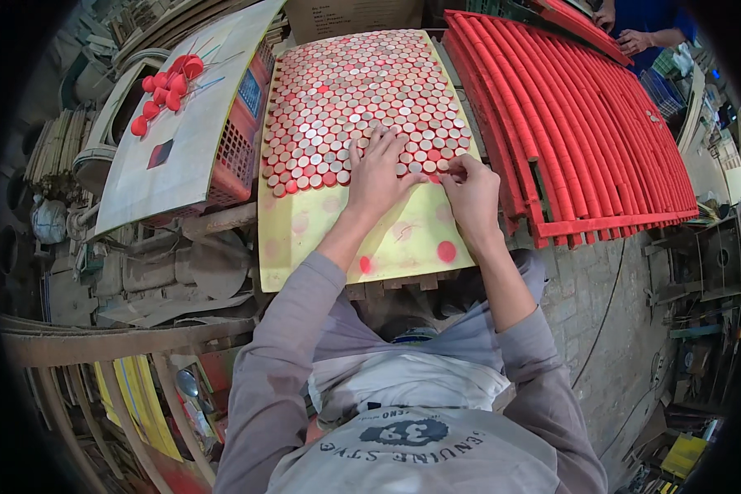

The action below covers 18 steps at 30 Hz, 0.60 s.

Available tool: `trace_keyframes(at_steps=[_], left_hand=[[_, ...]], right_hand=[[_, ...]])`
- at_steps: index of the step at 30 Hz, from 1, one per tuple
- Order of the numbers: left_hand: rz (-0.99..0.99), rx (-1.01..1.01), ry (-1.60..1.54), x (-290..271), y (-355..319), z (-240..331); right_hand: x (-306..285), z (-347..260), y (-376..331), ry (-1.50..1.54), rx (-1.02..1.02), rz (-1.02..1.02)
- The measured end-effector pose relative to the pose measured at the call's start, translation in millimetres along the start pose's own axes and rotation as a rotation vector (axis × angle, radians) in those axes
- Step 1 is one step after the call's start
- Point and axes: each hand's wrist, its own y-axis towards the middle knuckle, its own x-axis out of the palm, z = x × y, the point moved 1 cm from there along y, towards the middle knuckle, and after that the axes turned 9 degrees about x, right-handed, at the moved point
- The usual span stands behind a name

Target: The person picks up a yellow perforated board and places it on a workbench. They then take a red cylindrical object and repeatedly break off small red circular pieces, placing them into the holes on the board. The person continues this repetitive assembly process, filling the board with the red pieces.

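Tightly packed pale, red-edged discs (337, 99) (left hand (375, 174) splayed on top; right hand (474, 193) curled, grip unclear)

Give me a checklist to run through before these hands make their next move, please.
1. Left hand flat-fingered over the round discs: ok, its fingers are spread above them.
2. Right hand gripping a disc: cannot tell, its fingertips hide what is between them.
3. Discs close together: ok, they form a dense layer.
4. Disc tops all one colour: not ok, most are pale, a few red.
5. Bare front of the yellow board unmarked: not ok, it has red spots.
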Motion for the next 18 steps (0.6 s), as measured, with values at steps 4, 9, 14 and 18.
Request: trace_keyframes(at_steps=[4, 9, 14, 18], left_hand=[[-0.012, 0.003, 0.011, -1.3, -0.6, -2.7], [-0.049, 0.009, 0.013, 1.1, -0.3, -2.6], [-0.055, 0.009, 0.031, -1.8, 2.6, 0.8], [-0.043, 0.030, 0.067, -3.8, 4.9, 4.5]], right_hand=[[3.9, -2.7, 1.9, -0.010, 0.044, -0.008], [3.8, 7.9, 2.7, 0.073, 0.048, 0.019], [-11.2, 2.4, 8.2, 0.019, 0.025, 0.090], [-8.2, 13.0, 19.6, -0.057, -0.032, 0.124]])
